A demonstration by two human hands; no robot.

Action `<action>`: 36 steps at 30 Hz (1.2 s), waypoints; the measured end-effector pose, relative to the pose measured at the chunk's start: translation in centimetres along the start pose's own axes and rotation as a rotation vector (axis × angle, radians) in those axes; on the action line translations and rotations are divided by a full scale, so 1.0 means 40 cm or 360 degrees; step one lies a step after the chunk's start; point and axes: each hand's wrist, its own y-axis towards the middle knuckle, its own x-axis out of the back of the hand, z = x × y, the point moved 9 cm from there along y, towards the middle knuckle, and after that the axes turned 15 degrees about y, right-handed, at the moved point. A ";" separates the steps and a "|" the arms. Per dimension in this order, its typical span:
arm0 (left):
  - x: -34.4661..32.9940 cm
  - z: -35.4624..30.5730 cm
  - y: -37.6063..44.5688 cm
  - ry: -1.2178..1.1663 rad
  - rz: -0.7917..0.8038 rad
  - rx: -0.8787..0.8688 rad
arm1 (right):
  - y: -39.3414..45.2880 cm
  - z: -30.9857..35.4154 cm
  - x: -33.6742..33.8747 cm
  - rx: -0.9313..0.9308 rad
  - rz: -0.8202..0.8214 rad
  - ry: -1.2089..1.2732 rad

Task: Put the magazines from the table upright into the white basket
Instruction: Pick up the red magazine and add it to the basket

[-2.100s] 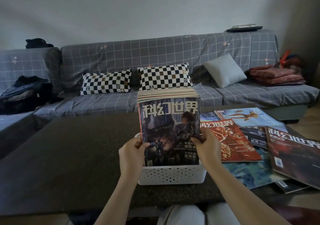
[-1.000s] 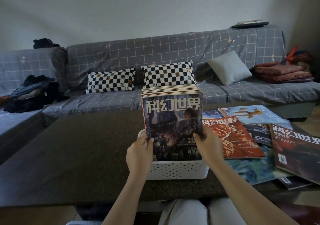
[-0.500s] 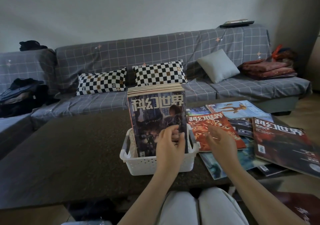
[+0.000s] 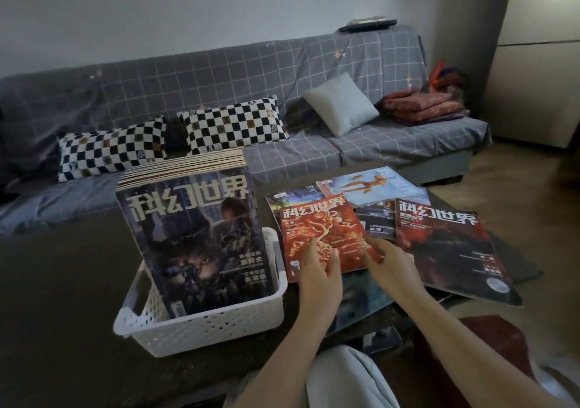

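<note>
The white basket (image 4: 201, 326) stands on the dark table (image 4: 62, 297) at front centre. It holds an upright stack of magazines (image 4: 194, 238), the front cover dark with a cat. To its right a red magazine (image 4: 323, 225) lies flat on the table. My left hand (image 4: 318, 277) rests with straight fingers on its lower left part. At its lower right corner my right hand (image 4: 390, 265) takes the edge between thumb and fingers. Several more magazines lie around it, among them a dark red one (image 4: 445, 244) and a pale blue one (image 4: 370, 186).
A grey checked sofa (image 4: 314, 72) runs behind the table with two chequered pillows (image 4: 232, 123), a grey cushion (image 4: 340, 104) and folded red blankets (image 4: 423, 106). The table's right edge meets wooden floor. My knee (image 4: 348, 382) is under the front edge.
Both hands have let go of the magazines standing in the basket and moved right onto the red magazine. The view has swung right and down.
</note>
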 end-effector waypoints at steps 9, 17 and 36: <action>-0.063 0.101 0.059 0.0141 -0.0013 0.0193 | 0.141 -0.089 -0.045 -0.0406 0.0160 -0.0016; -0.059 0.066 0.067 0.0321 0.0022 0.0079 | 0.144 -0.106 -0.019 -0.0535 0.0039 0.0851; 0.090 -0.105 -0.054 -0.1185 0.0666 0.0222 | -0.154 -0.057 0.235 -0.0309 -0.0156 0.1709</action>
